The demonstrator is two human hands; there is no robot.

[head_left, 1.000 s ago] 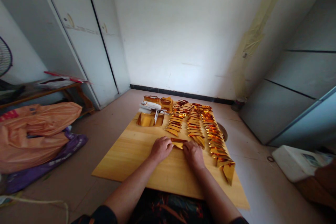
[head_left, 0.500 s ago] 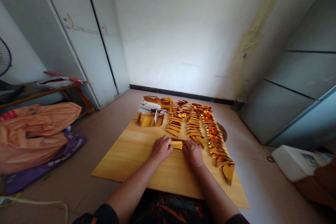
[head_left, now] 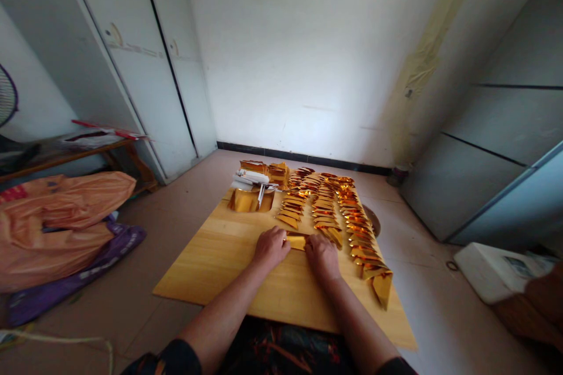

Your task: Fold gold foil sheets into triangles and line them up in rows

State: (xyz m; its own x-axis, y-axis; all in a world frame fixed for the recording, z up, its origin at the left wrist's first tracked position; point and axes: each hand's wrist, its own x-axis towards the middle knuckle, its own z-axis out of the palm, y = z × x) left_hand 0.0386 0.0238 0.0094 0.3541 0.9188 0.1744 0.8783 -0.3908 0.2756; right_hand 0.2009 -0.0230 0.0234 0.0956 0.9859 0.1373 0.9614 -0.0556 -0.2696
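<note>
A small piece of gold foil paper [head_left: 297, 241] lies on the wooden board [head_left: 220, 258] between my two hands. My left hand [head_left: 271, 248] pinches its left end with curled fingers. My right hand [head_left: 322, 255] presses and grips its right end, fingers closed. Just beyond my hands, three rows of folded gold foil pieces [head_left: 328, 211] run away from me across the board. A stack of unfolded gold sheets [head_left: 250, 199] sits at the board's far left corner.
An orange plastic bag [head_left: 57, 217] over a purple one lies on the floor to the left. White cabinet doors [head_left: 132, 53] stand behind it. A white box [head_left: 492, 269] sits on the floor at the right. The wall is straight ahead.
My hands have drawn closer together on the foil piece, which looks narrower and more folded than a second ago. Everything else stays put.
</note>
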